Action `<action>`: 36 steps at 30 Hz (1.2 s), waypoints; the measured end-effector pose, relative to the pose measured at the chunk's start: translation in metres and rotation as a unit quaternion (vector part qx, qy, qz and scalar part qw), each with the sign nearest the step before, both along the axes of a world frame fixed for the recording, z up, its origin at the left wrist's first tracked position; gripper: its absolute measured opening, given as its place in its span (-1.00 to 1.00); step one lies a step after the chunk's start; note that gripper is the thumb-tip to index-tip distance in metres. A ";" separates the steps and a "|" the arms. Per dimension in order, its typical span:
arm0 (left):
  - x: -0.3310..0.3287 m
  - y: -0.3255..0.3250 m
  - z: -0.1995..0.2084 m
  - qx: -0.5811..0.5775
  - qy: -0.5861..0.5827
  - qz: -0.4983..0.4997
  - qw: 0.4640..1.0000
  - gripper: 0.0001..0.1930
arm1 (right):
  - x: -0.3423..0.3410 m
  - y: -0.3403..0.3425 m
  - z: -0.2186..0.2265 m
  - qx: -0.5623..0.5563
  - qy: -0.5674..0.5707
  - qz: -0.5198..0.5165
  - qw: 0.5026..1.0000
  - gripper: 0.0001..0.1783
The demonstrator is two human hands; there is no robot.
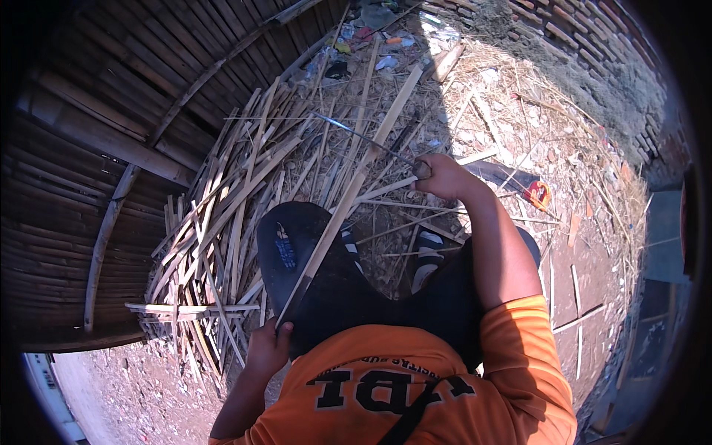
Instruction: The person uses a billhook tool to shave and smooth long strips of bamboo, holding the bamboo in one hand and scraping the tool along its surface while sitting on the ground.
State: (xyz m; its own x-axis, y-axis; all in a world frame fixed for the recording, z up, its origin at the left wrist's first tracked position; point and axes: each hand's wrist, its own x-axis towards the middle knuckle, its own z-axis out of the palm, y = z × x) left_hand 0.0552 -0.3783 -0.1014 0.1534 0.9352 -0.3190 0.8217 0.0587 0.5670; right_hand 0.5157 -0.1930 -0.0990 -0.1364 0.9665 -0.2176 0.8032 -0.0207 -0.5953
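My left hand (268, 347) grips the near end of a long, flat bamboo strip (337, 220). The strip slants up over my left thigh and away toward the back, where its far part lies among the debris. In my right hand (443, 178) is the handle of a long-bladed knife (354, 134), its thin blade pointing to the far left. The blade crosses the strip around the middle of its length; whether its edge bites into the bamboo I cannot tell. Both hands are closed.
Loose bamboo strips (222, 245) lie heaped on the left, beside a slatted bamboo wall (96, 163). A handsaw with an orange handle (538, 195) rests on the right. Farther off are plastic scraps (386, 63), shavings and a brick wall (578, 37).
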 end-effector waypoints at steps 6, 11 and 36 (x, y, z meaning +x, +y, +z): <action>0.006 -0.003 0.007 0.016 0.034 0.005 0.999 -0.65 | -0.056 -0.022 0.042 -0.008 -0.075 0.160 0.984 -0.46; 0.007 0.000 0.006 0.045 0.078 -0.009 0.996 -0.67 | -0.018 -0.008 0.022 -0.052 -0.006 0.058 0.997 -0.49; -0.004 0.003 -0.023 0.111 0.120 -0.002 0.987 -0.70 | -0.006 0.004 0.010 -0.046 0.052 0.033 0.997 -0.60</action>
State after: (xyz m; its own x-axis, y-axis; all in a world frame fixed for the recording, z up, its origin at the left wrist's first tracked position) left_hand 0.0515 -0.3750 -0.1248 0.1016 0.9857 -0.1347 0.9339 -0.0479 0.3544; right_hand 0.5101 -0.1894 -0.0893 -0.2256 0.9312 -0.2864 0.7387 -0.0281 -0.6734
